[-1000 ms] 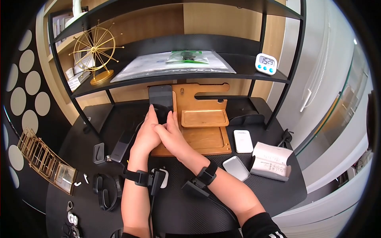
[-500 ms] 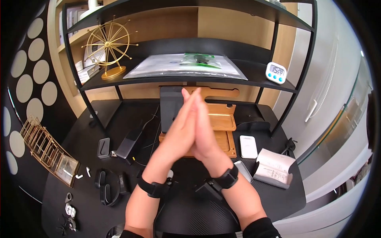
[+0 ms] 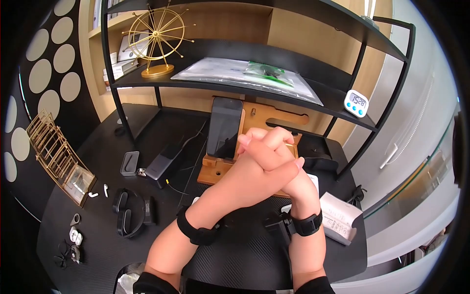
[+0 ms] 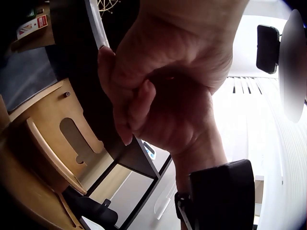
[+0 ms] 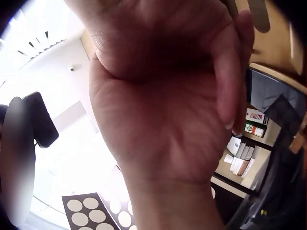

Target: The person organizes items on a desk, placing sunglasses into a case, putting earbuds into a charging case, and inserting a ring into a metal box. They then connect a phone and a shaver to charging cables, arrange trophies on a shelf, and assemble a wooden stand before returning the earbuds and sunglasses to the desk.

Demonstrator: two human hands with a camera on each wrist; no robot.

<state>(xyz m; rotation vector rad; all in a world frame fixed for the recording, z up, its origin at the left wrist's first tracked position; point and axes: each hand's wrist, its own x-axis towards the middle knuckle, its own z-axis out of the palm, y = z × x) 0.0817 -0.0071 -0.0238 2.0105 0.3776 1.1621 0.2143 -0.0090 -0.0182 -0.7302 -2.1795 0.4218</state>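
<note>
My left hand (image 3: pixel 250 175) and right hand (image 3: pixel 299 185) are clasped together in front of a wooden stand (image 3: pixel 210 174). Curled fingers of each hand wrap around the other, and no object shows between them. In the left wrist view the right hand (image 4: pixel 168 122) lies beneath the left palm, with fingers bent over it. The right wrist view shows the left hand (image 5: pixel 163 134) pressed against the right palm. Behind the hands a dark phone (image 3: pixel 225 128) leans upright on the stand, whose trays are mostly hidden.
A black shelf (image 3: pixel 245 84) spans the desk, carrying a gold wheel ornament (image 3: pixel 155 34), a plastic-wrapped packet (image 3: pixel 215 71) and a timer (image 3: pixel 356 104). Left lie a power bank (image 3: pixel 161 162), a black headset-like band (image 3: pixel 132 215) and white earbuds (image 3: pixel 105 190). An open case (image 3: pixel 338 218) sits right.
The hands went from resting together near the phone, to palms pressed with fingers pointing up, to clasped with bent fingers, farther right. The head view has shifted and tilted.
</note>
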